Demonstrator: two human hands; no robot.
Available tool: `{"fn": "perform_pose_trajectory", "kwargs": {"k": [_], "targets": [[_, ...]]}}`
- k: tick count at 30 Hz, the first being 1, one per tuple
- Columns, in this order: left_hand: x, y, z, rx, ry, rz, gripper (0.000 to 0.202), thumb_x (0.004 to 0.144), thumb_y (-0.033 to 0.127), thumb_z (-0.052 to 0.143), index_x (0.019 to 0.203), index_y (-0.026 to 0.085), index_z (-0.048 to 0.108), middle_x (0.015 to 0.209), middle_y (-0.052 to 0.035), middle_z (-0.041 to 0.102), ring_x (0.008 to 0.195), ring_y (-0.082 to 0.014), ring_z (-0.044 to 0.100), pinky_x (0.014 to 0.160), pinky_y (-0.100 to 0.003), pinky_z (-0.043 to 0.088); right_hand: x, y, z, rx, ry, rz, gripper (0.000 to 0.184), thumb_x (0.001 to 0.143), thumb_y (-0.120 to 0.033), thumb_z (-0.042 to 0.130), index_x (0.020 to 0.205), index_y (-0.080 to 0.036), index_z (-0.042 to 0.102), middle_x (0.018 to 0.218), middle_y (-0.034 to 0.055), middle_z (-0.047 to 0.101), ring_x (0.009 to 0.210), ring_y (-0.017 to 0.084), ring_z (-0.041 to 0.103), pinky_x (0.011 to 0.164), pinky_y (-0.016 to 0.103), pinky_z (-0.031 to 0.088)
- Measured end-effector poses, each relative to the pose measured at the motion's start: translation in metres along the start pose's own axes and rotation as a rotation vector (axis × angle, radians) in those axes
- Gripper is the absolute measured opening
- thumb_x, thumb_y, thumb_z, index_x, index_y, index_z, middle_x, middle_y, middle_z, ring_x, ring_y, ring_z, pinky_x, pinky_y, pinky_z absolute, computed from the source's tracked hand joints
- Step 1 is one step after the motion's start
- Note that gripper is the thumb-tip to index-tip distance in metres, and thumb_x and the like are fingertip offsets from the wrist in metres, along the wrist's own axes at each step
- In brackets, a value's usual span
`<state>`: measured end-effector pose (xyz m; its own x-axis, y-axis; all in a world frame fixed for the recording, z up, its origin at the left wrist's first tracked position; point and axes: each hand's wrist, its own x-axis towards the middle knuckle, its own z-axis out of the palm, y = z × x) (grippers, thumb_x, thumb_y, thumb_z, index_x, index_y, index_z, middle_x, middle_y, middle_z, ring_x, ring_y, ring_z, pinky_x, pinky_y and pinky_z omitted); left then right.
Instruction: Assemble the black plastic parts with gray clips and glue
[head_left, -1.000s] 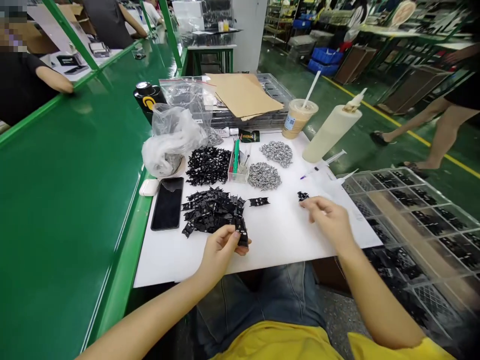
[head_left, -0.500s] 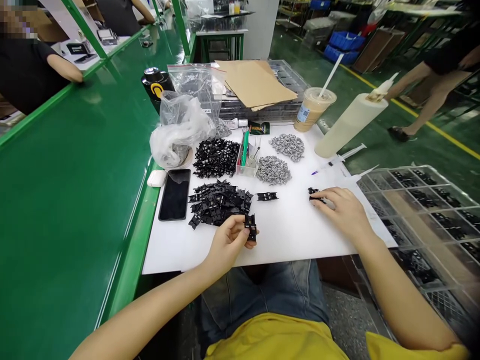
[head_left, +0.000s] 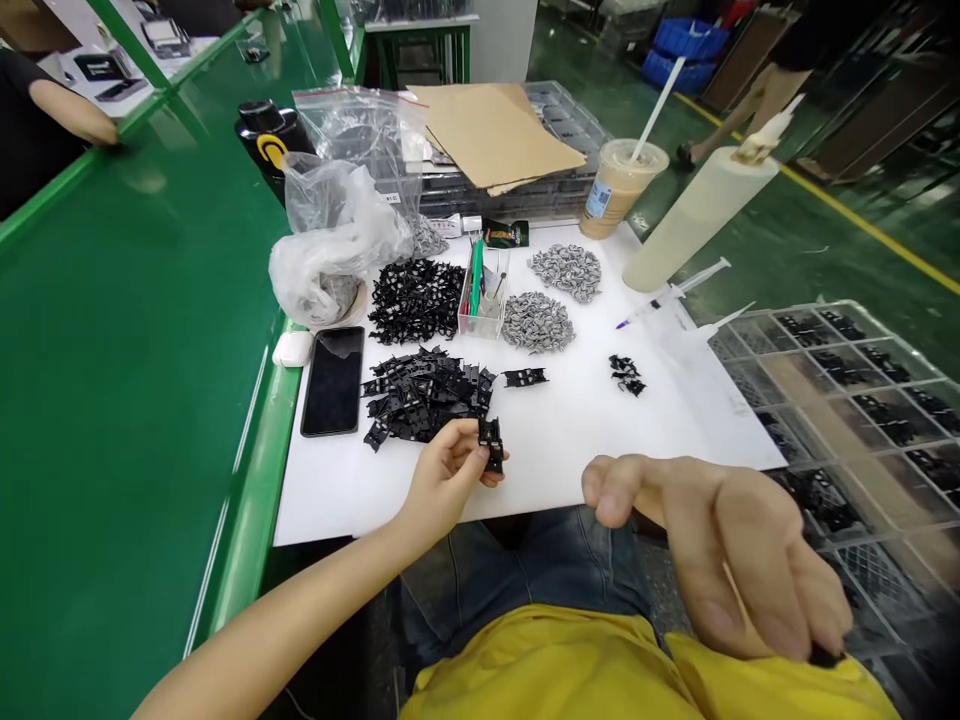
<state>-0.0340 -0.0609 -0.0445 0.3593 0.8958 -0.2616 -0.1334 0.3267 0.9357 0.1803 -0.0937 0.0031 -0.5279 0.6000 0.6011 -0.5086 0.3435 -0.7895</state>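
Observation:
My left hand (head_left: pixel 450 472) is closed around a black plastic bracket (head_left: pixel 491 445), held upright just above the front of the white board. Beside that hand lies a pile of similar black brackets (head_left: pixel 424 395), and a single bracket (head_left: pixel 526 377) rests apart to its right. My right hand (head_left: pixel 720 530) is raised close to the camera at the lower right, thumb and index tips pinched together, other fingers bent downward. Whatever sits in the pinch is too small or hidden to make out. Beyond it on the board is a small cluster of black parts (head_left: pixel 626 374).
Small black pieces (head_left: pixel 416 300), grey pieces (head_left: pixel 538 322), a clear tool box (head_left: pixel 484 320), phone (head_left: pixel 332 382) and white case (head_left: pixel 292 348) occupy the board (head_left: pixel 562 450). Right stand a drink cup (head_left: pixel 611 200), large bottle (head_left: pixel 697 220) and syringe (head_left: pixel 671 293). A compartment tray (head_left: pixel 847 400) lies far right.
My right hand has left the small black cluster and come back and up toward the camera. My left hand still holds the bracket. The view has shifted slightly.

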Motion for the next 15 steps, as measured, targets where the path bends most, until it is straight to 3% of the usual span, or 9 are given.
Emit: {"fn": "perform_pose_trajectory", "kwargs": {"k": [5, 15], "targets": [[0.0, -0.001, 0.0, -0.002, -0.019, 0.014, 0.039, 0.075, 0.047, 0.068, 0.092, 0.016, 0.051, 0.076, -0.0017, 0.068, 0.058, -0.0101, 0.062, 0.057, -0.023, 0.054, 0.013, -0.003, 0.006, -0.222, -0.087, 0.016, 0.02, 0.081, -0.043, 0.063, 0.071, -0.025, 0.062, 0.068, -0.0047, 0.068, 0.11, 0.016, 0.053, 0.109, 0.028, 0.028], [0.0, -0.008, -0.004, 0.11, -0.065, 0.09, 0.024, 0.086, 0.035, 0.055, 0.1, 0.016, 0.05, 0.082, -0.0041, 0.068, 0.068, -0.012, 0.064, 0.061, -0.024, 0.053, 0.018, 0.0, 0.012, -0.366, -0.098, 0.047, 0.015, 0.083, -0.036, 0.062, 0.076, -0.023, 0.063, 0.074, -0.0013, 0.068, 0.107, 0.016, 0.057, 0.105, 0.031, 0.035]]}}
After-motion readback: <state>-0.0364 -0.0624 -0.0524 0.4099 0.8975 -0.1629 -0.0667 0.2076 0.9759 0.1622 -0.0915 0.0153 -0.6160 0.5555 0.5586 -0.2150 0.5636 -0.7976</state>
